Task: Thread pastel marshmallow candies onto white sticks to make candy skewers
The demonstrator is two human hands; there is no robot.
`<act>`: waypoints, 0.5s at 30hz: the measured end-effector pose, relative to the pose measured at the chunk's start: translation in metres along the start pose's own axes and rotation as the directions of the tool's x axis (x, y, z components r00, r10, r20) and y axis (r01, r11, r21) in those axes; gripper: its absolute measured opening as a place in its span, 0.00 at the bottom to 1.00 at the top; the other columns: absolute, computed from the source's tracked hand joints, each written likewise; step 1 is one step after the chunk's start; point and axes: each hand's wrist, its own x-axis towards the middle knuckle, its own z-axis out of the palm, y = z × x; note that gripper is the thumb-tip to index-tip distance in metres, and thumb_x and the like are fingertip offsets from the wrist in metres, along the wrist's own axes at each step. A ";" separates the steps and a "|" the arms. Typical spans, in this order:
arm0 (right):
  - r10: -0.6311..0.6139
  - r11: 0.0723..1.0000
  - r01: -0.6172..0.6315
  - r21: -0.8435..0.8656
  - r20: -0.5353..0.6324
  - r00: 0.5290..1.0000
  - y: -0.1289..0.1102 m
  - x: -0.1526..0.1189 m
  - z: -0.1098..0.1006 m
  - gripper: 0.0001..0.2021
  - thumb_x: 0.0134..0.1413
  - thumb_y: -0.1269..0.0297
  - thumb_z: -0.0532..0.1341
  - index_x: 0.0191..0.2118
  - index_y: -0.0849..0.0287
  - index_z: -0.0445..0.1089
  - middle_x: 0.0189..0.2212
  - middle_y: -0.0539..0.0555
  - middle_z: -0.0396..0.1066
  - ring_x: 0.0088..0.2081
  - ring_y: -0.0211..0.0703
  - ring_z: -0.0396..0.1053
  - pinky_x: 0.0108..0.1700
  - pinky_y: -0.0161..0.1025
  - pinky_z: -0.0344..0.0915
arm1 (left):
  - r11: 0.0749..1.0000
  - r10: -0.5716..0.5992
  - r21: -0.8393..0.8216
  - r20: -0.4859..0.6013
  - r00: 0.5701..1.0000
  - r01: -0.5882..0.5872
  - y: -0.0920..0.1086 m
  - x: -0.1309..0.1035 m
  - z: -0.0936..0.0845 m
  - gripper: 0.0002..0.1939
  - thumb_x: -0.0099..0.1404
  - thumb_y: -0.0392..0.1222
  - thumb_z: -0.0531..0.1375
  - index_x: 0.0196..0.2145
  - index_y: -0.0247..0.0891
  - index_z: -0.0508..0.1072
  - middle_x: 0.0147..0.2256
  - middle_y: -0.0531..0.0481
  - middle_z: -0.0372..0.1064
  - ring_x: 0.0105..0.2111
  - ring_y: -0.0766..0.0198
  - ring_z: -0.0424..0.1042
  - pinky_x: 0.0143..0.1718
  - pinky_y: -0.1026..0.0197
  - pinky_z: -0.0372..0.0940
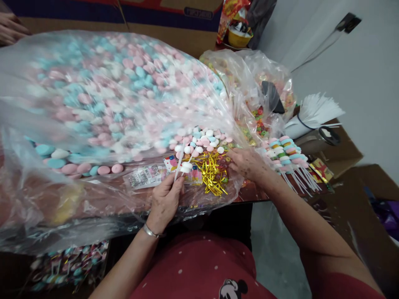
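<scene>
My left hand (166, 199) pinches white sticks (180, 161), one of which carries white candies (186, 166) near the fingertips. To the right, my right hand (246, 164) has its fingers bent down at small ring candies (222, 162); whether it holds one is hidden. Between the hands lies a pile of gold twist ties (213, 174). Just beyond the ties are loose pink, white and blue candies (204, 140). Finished-looking skewers of stacked candies (285, 151) lie right of my right hand, their white sticks pointing toward me.
A huge clear bag of pastel candies (124, 91) covers the left and back. Bags of ring candies (258, 83) stand behind. At right are a bundle of white sticks (316, 110), a lidded container (321, 139) and cardboard (349, 145). Another person's hand (11, 28) shows top left.
</scene>
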 end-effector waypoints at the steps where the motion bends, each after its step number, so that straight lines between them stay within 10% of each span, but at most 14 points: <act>1: -0.006 0.999 0.006 -0.043 0.014 1.000 -0.001 -0.003 -0.001 0.10 0.60 0.71 0.54 0.44 0.64 0.71 0.44 0.62 0.74 0.46 0.52 0.71 0.43 0.41 0.62 | 1.000 0.001 0.000 -0.001 1.000 -0.001 0.000 0.000 0.000 0.15 0.67 0.47 0.56 0.26 0.37 0.69 0.20 0.57 0.59 0.19 0.71 0.56 0.20 0.68 0.52; 15: 0.108 0.992 -0.104 -0.078 0.047 0.993 -0.015 0.004 -0.013 0.13 0.62 0.74 0.50 0.43 0.63 0.71 0.44 0.63 0.73 0.42 0.51 0.71 0.39 0.42 0.62 | 0.999 -0.021 0.026 -0.037 0.999 0.022 0.001 0.000 0.000 0.14 0.66 0.48 0.57 0.29 0.37 0.73 0.20 0.56 0.61 0.18 0.71 0.57 0.19 0.68 0.52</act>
